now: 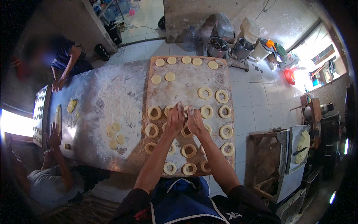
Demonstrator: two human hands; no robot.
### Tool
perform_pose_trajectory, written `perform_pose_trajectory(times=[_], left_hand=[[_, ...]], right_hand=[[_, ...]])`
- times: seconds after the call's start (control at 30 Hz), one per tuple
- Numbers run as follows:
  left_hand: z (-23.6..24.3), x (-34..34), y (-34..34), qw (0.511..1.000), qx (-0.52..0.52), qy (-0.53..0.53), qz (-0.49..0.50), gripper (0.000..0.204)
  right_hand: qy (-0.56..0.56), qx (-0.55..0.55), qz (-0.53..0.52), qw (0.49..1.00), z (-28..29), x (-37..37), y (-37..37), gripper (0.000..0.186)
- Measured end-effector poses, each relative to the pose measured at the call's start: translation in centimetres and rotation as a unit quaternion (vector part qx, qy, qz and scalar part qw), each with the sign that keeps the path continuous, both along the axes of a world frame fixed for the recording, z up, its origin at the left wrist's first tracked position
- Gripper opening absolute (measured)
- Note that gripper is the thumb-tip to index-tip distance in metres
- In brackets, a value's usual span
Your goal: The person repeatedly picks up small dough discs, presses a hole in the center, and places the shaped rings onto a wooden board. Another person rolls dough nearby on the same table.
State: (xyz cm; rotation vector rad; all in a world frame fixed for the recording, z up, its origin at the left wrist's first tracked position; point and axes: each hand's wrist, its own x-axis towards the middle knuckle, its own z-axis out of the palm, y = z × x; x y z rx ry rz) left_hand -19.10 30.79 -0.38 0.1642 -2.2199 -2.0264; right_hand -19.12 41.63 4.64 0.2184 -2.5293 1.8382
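Observation:
Over the wooden board (179,83), both my hands are close together with fingers curled and thumbs pointing forward. My left hand (176,119) and my right hand (195,121) are closed on a pale piece of dough (186,109) that shows between them; its shape is mostly covered by my fingers. Around them lie several dough rings, such as one (154,112) to the left and another (225,111) to the right. Toward the far edge sit several flat dough discs (186,60) without holes. My forearms partly hide some nearer rings.
Left of the board runs a floury metal table (128,145) with a small cluster of dough discs (116,127) and a dough lump (71,106). Two co-workers (71,56) stand at its far-left side, near a tray (38,115). Machines and buckets (217,46) stand beyond the board.

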Motion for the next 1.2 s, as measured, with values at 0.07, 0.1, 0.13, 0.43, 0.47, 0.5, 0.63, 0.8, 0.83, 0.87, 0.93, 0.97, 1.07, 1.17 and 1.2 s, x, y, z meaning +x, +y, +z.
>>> perform_pose_trajectory(times=[0.07, 0.1, 0.13, 0.43, 0.47, 0.5, 0.63, 0.8, 0.83, 0.87, 0.93, 0.97, 1.07, 1.17, 1.2], left_hand=[[0.9, -0.6, 0.5, 0.987, 0.129, -0.092, 0.019, 0.035], [1.1, -1.1, 0.5, 0.953, 0.27, -0.133, 0.033, 0.037], [1.2, -1.4, 1.0, 0.933, 0.323, -0.152, 0.036, 0.04], [-3.3, -3.9, 2.4, 0.985, 0.166, -0.01, 0.048, 0.03], [-3.4, -4.3, 1.8, 0.992, 0.119, -0.034, 0.031, 0.03], [-3.5, -4.6, 1.5, 0.999, -0.024, 0.0, 0.027, 0.031], [-1.9, -6.8, 1.0, 0.975, 0.181, 0.02, 0.131, 0.02], [0.8, -9.7, 0.6, 0.934, -0.335, -0.027, 0.118, 0.018], [1.1, -9.6, 0.0, 0.913, -0.387, 0.033, 0.123, 0.019], [1.2, -9.5, -0.5, 0.891, -0.437, 0.056, 0.109, 0.021], [1.4, -9.2, -1.1, 0.921, -0.379, 0.079, 0.035, 0.024], [1.4, -9.1, -1.1, 0.936, -0.35, 0.028, -0.005, 0.026], [1.5, -8.4, -0.9, 0.946, -0.323, -0.03, -0.006, 0.02], [2.0, -5.8, -2.9, 0.913, -0.397, 0.06, 0.069, 0.031], [2.0, -4.2, -4.1, 0.906, -0.4, 0.088, 0.11, 0.032]], right_hand=[[0.006, 0.004, 0.005, 1.0, 0.0, -0.2, 0.8, 0.064], [-0.017, -0.013, -0.011, 1.0, 0.1, -0.3, 1.2, 0.063], [-0.021, -0.035, -0.03, 0.999, 0.2, -0.5, 1.5, 0.063], [-0.001, 0.037, -0.044, 0.998, 0.3, -2.1, 2.4, 0.053], [0.012, 0.017, -0.048, 0.999, 0.3, -2.4, 2.5, 0.052], [-0.029, -0.027, -0.045, 0.998, 0.3, -2.9, 2.7, 0.047], [-0.009, 0.002, 0.026, 1.0, 1.1, -5.6, 3.8, 0.027], [0.051, 0.248, -0.031, 0.967, 1.8, -6.9, 4.4, 0.046], [0.059, 0.285, -0.029, 0.956, 1.7, -6.3, 4.5, 0.048], [0.035, 0.331, -0.017, 0.943, 1.5, -5.8, 4.3, 0.05], [-0.02, 0.317, 0.036, 0.948, 1.0, -4.7, 4.2, 0.055], [-0.019, 0.322, 0.037, 0.946, 0.8, -4.3, 4.0, 0.054], [0.051, 0.336, 0.015, 0.94, 0.8, -3.4, 3.3, 0.052], [0.081, 0.255, 0.036, 0.963, 2.3, -1.8, 2.3, 0.046], [0.089, 0.224, 0.049, 0.969, 3.0, -1.0, 2.0, 0.044]])
